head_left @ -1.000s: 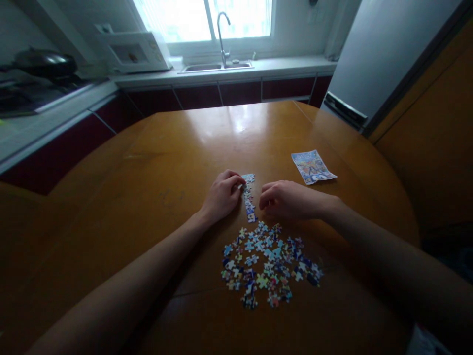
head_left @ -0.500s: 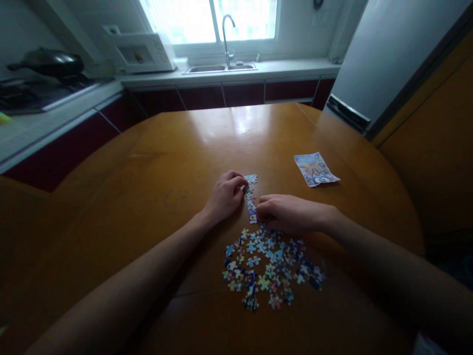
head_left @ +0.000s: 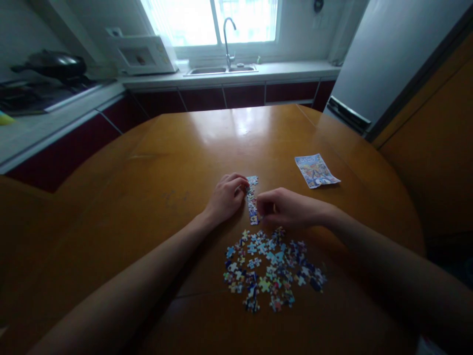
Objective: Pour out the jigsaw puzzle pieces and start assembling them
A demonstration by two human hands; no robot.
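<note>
A narrow strip of joined jigsaw pieces point(head_left: 252, 199) lies lengthwise away from me on the wooden table. My left hand point(head_left: 227, 195) rests at its left side, fingers curled and fingertips pressed on the strip's upper left edge. Just right of the strip's lower end is my right hand point(head_left: 283, 207), closed in a pinch. A small dark puzzle piece point(head_left: 260, 218) shows at its fingertips, partly hidden by them. Nearer to me, below both hands, spreads a loose pile of puzzle pieces point(head_left: 271, 259) in blue, white and mixed colours.
A creased picture sheet point(head_left: 317, 170) lies to the right on the oval wooden table point(head_left: 207, 138). Beyond the table are a counter with a sink point(head_left: 221, 70), a white microwave point(head_left: 142, 55), a pan on the stove point(head_left: 55, 64) and a fridge point(head_left: 391, 59).
My right hand has lifted slightly from the pile's top edge and moved up beside the strip's lower end, uncovering some loose pieces. My left hand stays in place.
</note>
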